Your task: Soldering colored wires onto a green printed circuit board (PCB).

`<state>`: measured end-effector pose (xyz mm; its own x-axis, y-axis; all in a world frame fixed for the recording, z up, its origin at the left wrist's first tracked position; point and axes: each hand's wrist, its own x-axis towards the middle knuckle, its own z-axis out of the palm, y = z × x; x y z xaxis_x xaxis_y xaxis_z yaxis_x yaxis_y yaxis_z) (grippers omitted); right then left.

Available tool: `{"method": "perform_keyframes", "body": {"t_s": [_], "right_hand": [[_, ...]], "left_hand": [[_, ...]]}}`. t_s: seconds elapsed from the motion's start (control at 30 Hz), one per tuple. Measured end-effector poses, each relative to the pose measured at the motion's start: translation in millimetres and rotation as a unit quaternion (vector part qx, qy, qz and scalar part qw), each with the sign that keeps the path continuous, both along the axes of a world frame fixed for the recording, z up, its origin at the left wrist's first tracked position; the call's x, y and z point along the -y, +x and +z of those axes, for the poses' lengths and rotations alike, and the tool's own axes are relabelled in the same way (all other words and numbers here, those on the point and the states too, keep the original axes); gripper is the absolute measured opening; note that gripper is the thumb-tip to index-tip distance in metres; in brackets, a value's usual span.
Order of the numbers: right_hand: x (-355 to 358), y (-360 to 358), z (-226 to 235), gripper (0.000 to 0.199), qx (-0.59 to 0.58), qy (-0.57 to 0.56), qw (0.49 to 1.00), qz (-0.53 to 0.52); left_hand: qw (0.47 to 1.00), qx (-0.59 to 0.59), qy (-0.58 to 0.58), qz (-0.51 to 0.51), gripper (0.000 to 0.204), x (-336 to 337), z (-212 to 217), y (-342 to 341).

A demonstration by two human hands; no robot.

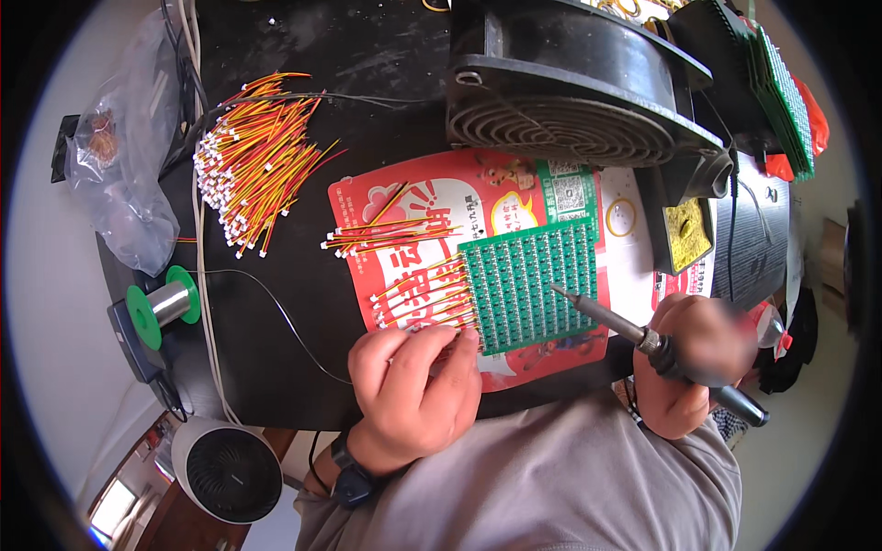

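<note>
Thin red-and-yellow wires [432, 301] line only the left edge of the green rectangular circuit board [533, 285] on red printed paper [537, 360], the rest seemingly unwired; right fingers [669, 312] clamp a black soldering iron [650, 342], left fingers' [418, 365] grip unclear.

So the circuit board panel [530, 286] is set on a sheet [441, 184] on the table [266, 390], with wire leads [424, 296] laid along its left edge. The wire heap [262, 156] is dumped farther back and left, with a plastic bag [133, 184] left of that and a solder spool [168, 301] parked in front of the bag. A fan [570, 55] is stood behind the panel, a sponge holder [687, 237] is tucked right, and stacked boards [785, 110] are kept beyond.
</note>
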<state>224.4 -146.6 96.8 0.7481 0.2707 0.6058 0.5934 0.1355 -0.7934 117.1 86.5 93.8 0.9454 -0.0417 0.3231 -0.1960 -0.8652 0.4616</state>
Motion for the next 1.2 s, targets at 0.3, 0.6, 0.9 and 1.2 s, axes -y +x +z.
{"method": "perform_keyframes", "body": {"t_s": [0.3,0.6,0.9,1.2], "right_hand": [[2.0,1.7,1.8,0.033,0.012,-0.015,1.000,0.014],[2.3,2.5,4.7,0.032,0.023,-0.028,0.999,0.011],[3.2,2.6,3.6,0.034,0.028,-0.033,0.999,0.013],[0.7,2.1,3.3,0.035,0.028,-0.017,0.999,0.008]], "left_hand": [[0.999,0.009,0.029,0.038,0.030,2.3,4.5,3.5],[0.998,-0.008,0.035,0.058,0.030,3.2,6.7,4.9],[0.996,-0.030,0.053,0.068,0.034,5.8,4.3,8.1],[0.993,-0.055,0.048,0.089,0.035,7.3,8.7,10.3]]}}
